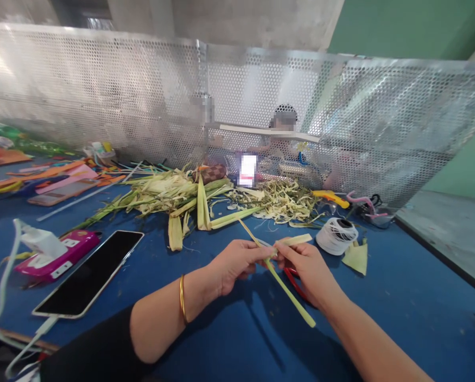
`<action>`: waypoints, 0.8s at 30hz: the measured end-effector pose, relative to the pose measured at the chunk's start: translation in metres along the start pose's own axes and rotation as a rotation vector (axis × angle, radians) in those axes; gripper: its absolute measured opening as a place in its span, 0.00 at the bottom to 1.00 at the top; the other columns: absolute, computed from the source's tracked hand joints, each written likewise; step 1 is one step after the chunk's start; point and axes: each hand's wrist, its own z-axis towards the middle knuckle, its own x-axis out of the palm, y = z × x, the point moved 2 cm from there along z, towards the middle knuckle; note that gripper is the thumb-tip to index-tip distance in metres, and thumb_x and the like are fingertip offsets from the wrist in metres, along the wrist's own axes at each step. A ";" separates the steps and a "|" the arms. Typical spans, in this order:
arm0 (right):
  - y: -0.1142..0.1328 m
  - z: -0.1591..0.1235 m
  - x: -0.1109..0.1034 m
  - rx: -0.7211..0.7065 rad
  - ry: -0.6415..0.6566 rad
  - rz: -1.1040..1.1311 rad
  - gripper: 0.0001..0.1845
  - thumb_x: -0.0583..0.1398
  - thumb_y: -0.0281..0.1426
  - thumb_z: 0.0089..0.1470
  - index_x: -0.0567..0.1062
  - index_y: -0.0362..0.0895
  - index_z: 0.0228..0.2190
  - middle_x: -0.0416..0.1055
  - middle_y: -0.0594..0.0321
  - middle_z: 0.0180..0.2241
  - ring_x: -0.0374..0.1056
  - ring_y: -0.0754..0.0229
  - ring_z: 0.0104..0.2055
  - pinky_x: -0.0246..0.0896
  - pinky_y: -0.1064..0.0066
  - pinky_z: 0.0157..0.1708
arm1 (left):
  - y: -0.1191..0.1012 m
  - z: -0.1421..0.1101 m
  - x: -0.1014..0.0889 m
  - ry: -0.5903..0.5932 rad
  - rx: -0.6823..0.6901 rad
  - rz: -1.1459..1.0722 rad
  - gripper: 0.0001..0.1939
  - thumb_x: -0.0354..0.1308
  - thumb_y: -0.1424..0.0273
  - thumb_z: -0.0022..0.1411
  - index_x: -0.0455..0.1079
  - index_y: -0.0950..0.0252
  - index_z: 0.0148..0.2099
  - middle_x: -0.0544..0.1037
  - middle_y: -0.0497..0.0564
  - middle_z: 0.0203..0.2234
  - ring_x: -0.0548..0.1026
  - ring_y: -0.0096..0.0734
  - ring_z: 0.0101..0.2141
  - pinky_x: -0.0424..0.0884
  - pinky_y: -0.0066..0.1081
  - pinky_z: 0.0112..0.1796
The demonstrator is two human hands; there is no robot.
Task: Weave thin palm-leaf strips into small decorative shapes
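Note:
My left hand, with a gold bangle at the wrist, is closed in a pinch on a long, thin pale-green leaf strip. The strip slants from the upper left down towards the lower right. Against it, my right hand pinches a shorter, wider leaf strip, whose end sticks out to the right. The fingertips of both hands meet where the strips cross, so that spot is partly hidden. A red-handled tool shows beneath my right hand, mostly covered. To the right stands a spool of white thread, with a cut leaf piece beside it.
Heaps of leaf strips and shredded scraps lie along a perforated metal screen. A charging phone and a magenta power strip with cables are at left. Beyond the screen sits another person.

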 end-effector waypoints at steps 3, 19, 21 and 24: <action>0.001 -0.001 0.000 -0.070 -0.069 -0.009 0.21 0.67 0.45 0.37 0.69 0.41 0.13 0.65 0.66 0.18 0.59 0.65 0.21 0.54 0.72 0.23 | -0.001 -0.001 0.001 -0.012 0.001 0.082 0.10 0.63 0.64 0.45 0.73 0.67 0.26 0.70 0.44 0.17 0.49 0.15 0.14 0.40 0.26 0.18; 0.016 -0.009 -0.009 0.171 0.355 -0.354 0.21 0.58 0.48 0.48 0.70 0.42 0.21 0.68 0.66 0.17 0.64 0.66 0.17 0.57 0.74 0.19 | -0.005 0.001 -0.006 -0.136 0.111 0.111 0.15 0.60 0.61 0.51 0.67 0.67 0.22 0.66 0.43 0.15 0.49 0.16 0.14 0.41 0.27 0.19; 0.019 -0.014 -0.007 0.115 0.455 -0.486 0.17 0.60 0.43 0.48 0.69 0.43 0.20 0.64 0.70 0.15 0.61 0.68 0.16 0.56 0.76 0.18 | -0.006 0.002 -0.007 -0.149 0.131 0.178 0.14 0.61 0.62 0.50 0.68 0.67 0.21 0.64 0.41 0.14 0.50 0.17 0.15 0.43 0.27 0.20; 0.025 -0.019 -0.007 0.013 0.539 -0.608 0.14 0.57 0.38 0.52 0.69 0.43 0.20 0.61 0.70 0.14 0.58 0.68 0.17 0.54 0.77 0.18 | -0.008 0.002 -0.010 -0.180 0.170 0.255 0.14 0.62 0.62 0.48 0.70 0.67 0.21 0.63 0.41 0.13 0.51 0.18 0.17 0.46 0.27 0.22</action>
